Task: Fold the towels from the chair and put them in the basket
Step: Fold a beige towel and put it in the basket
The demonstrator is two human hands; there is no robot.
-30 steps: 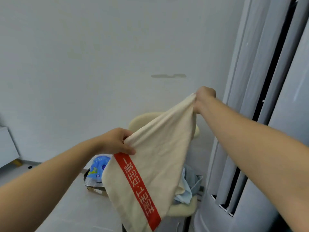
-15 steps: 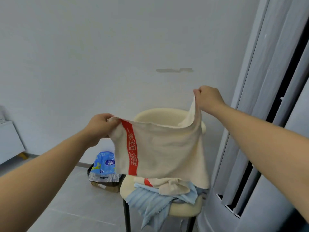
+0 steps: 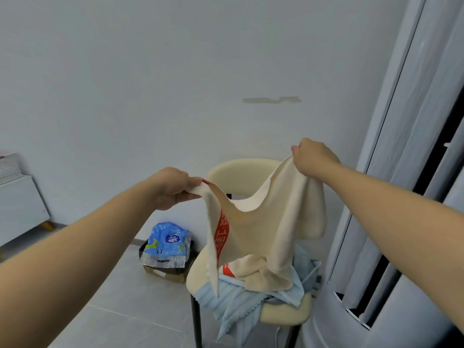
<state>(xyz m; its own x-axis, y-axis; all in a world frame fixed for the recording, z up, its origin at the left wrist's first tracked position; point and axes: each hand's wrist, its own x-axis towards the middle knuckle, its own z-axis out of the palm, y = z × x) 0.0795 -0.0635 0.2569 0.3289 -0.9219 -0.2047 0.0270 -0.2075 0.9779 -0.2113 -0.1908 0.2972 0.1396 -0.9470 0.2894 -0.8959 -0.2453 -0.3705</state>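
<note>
Holds the cream towel (image 3: 253, 234) up in the air over the chair (image 3: 233, 169), clear of the heap on the seat, most likely to open it out flat before a first fold. Pinches one top corner between thumb and curled fingers of the left hand (image 3: 173, 189), right beside the red band (image 3: 222, 234); grips the other top corner inside the closed right hand (image 3: 313, 159), held higher and farther out. Leaves the top edge slack between the two grips, hence the deep sag in the middle instead of a straight line. Hangs the rest below both hands, with the lower hem down at the second cream towel (image 3: 253, 270) on the seat; cannot tell whether touching or just above. Leaves blue towels (image 3: 238, 300) rumpled beneath that one, spilling over the seat's front. Finds no basket in view. Probably calls for drawing the hands apart to take up the slack, then bringing corner to corner
</note>
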